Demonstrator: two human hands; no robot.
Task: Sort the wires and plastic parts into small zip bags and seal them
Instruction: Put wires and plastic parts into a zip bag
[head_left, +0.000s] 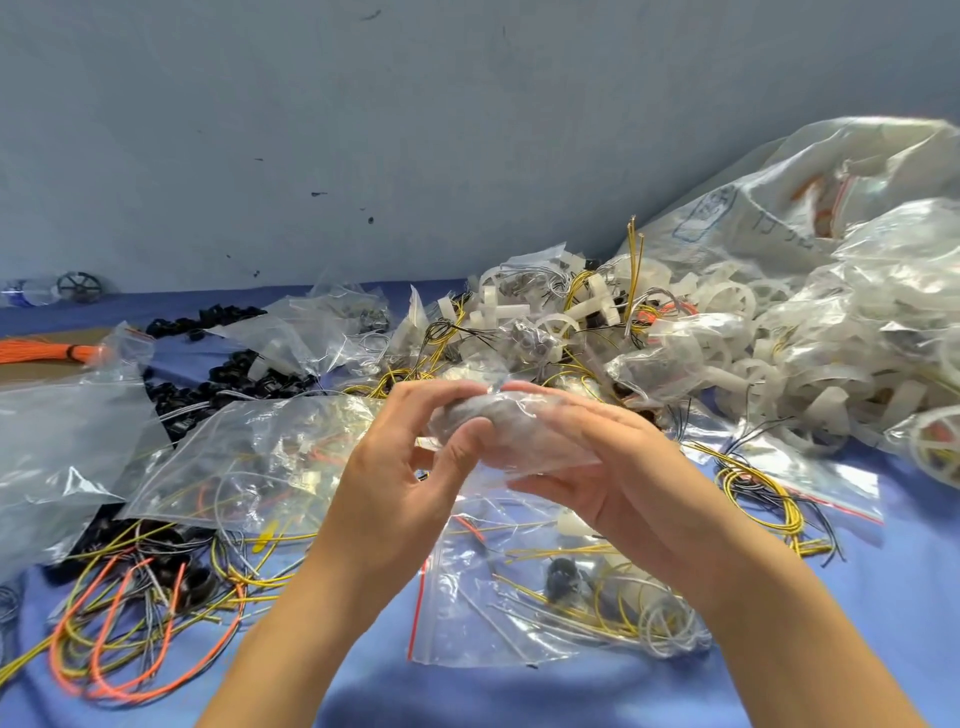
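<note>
We hold a small zip bag (498, 426) in the air between both hands, just above the blue table (857, 597). The left hand (395, 467) has curled fingers and pinches the bag at its upper edge. The right hand (613, 467) keeps the bag between its long fingers on top and the thumb below. Something greyish is inside, but it is too blurred to name. We judge that this is the sealing step: the bag seems filled, and the next move calls for pressing the zip strip together along its whole length, with no wire caught in it.

Directly under the hands lies a flat zip bag (519, 613) with a red stripe; it holds yellow and grey wires, a black part and a white part. To the left of it, loose wires (130, 634) in orange and yellow lie on the table. Behind them is a second clear bag (249, 457) with thin wires inside. Farther back we see black parts (228, 374) and a heap of white plastic wheels (727, 312) mixed with wires, not yet sorted. At the far right stands a large clear sack (779, 197); we cannot tell its contents.
</note>
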